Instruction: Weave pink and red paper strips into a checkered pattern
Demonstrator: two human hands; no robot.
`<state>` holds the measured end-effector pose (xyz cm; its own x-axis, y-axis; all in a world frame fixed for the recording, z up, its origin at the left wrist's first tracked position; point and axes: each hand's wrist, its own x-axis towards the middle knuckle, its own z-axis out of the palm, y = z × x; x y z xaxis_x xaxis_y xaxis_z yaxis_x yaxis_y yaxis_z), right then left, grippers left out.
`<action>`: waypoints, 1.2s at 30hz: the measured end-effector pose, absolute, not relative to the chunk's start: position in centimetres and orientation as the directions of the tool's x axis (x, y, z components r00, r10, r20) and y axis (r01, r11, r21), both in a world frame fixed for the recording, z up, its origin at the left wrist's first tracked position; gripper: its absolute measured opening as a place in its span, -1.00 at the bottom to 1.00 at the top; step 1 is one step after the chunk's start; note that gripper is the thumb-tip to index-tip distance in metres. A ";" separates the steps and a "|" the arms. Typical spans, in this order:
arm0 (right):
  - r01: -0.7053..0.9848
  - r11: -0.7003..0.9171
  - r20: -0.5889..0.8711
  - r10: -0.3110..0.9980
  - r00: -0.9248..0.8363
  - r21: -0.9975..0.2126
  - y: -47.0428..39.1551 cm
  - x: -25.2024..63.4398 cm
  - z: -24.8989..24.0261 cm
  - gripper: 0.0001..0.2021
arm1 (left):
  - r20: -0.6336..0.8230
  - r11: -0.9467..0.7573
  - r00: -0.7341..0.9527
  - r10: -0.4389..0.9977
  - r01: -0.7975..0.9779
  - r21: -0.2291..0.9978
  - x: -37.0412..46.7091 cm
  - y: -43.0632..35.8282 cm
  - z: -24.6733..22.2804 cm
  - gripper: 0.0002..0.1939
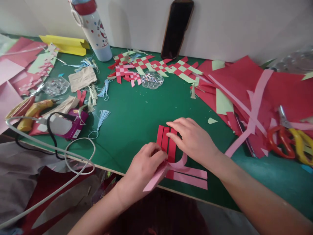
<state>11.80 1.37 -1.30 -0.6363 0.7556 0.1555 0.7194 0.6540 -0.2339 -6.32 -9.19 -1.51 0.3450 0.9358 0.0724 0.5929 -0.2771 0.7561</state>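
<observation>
Near the table's front edge lie slit red paper strips (164,142), side by side, with pink paper strips (193,181) crossing at their lower end. My left hand (149,161) is closed on a pink strip at the weave's left side; its fingertips are partly hidden. My right hand (193,135) rests over the upper right of the red strips, thumb and fingers apart, touching the paper. One pink strip curls upward beneath my right hand. How the strips pass over and under each other at my left fingertips is hidden.
Woven paper pieces (183,68) and a dish of beads (152,80) lie at the back. Scissors (281,140) and red sheets (269,94) are right. A power adapter (75,125), cable, tassels (104,117) and glue-gun-like yellow tool (34,112) sit left. A bottle (96,36) and phone (177,29) stand behind.
</observation>
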 end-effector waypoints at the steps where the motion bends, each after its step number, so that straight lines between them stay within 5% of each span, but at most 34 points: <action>1: 0.720 0.659 0.168 0.752 -0.638 -0.217 1.3 11.7 -1.5 -0.74 | 0.067 -0.276 0.347 0.935 0.600 0.751 -6.3 -9.2 -1.5 -0.92; 11: 0.739 0.631 0.289 0.772 -0.566 -0.239 0.6 11.6 -1.7 -0.80 | 0.108 -0.278 0.309 0.945 0.585 0.762 -6.1 -9.2 -1.7 -0.91; 19: 0.640 0.648 0.344 0.761 -0.550 -0.413 -0.2 12.0 -0.7 -0.89 | 0.104 -0.280 0.311 0.945 0.602 0.747 -6.1 -9.4 -1.9 -0.88; 29: 0.659 0.254 -0.042 0.916 -0.399 -0.708 -4.5 13.8 1.7 -0.93 | 0.090 -0.237 0.297 0.951 0.509 0.827 -6.5 -9.1 -1.1 -0.82; 36: 0.649 0.458 0.138 0.865 -0.482 -0.607 -7.3 15.0 0.6 -0.89 | 0.067 -0.211 0.292 0.954 0.493 0.844 -6.7 -9.3 -1.3 -0.82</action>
